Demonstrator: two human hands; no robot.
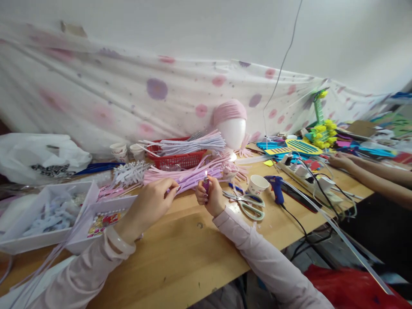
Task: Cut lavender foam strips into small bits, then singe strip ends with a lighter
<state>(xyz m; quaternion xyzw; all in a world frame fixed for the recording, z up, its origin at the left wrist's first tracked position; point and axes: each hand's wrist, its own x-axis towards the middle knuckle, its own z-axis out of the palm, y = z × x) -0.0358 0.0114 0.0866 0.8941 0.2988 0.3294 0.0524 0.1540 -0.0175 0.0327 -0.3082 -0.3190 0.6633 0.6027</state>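
Note:
My right hand is wrapped round a small purple lighter, held upright with a flame burning at its top. To its left, my left hand is closed in a pinch, fingertips pointing toward the lighter but apart from it. Whatever lies between those fingertips is too small to make out. Behind both hands spreads a bundle of pink and lilac pipe cleaners. Scissors with pale green handles lie just right of my right hand, beside a paper cup.
White trays with beads and ribbon pieces stand left. A red basket and a foam head are at the back. A blue glue gun and a power strip sit right, near another person's arms.

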